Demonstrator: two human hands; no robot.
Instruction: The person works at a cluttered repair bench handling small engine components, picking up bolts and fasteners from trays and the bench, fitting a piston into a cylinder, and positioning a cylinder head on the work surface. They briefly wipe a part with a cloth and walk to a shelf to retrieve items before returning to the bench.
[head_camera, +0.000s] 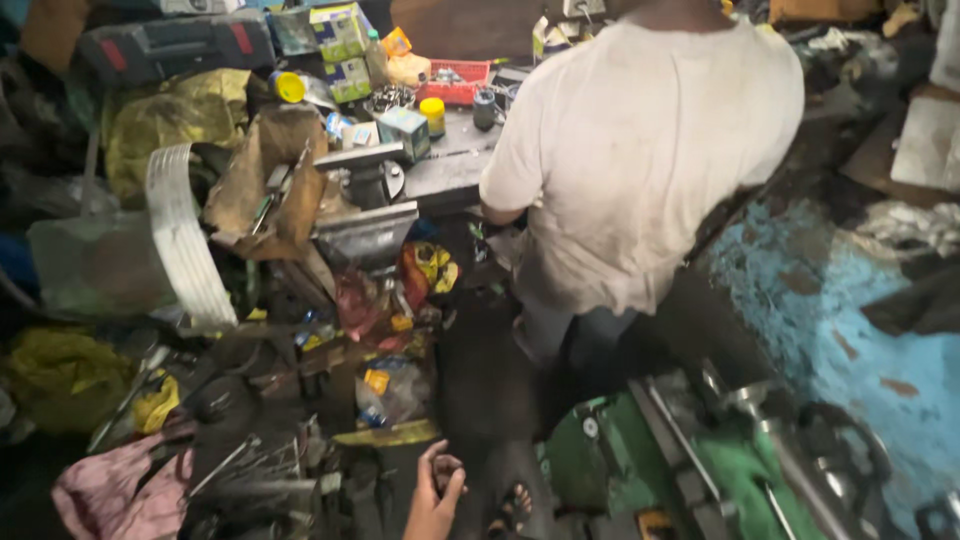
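Only one of my hands shows, my left hand, low in the middle of the view above the dark floor. Its fingers curl toward the thumb around something small and dark, too blurred to name. It hangs over a heap of metal rods and scrap, near a foot in a sandal. My right hand is out of view. Another person in a white shirt stands with their back to me at a workbench.
A bench vise juts from the workbench, which carries boxes, a red tray and a yellow-capped jar. Bags, rags and a white ribbed strip crowd the left. A green lathe stands lower right beside a blue flaking wall.
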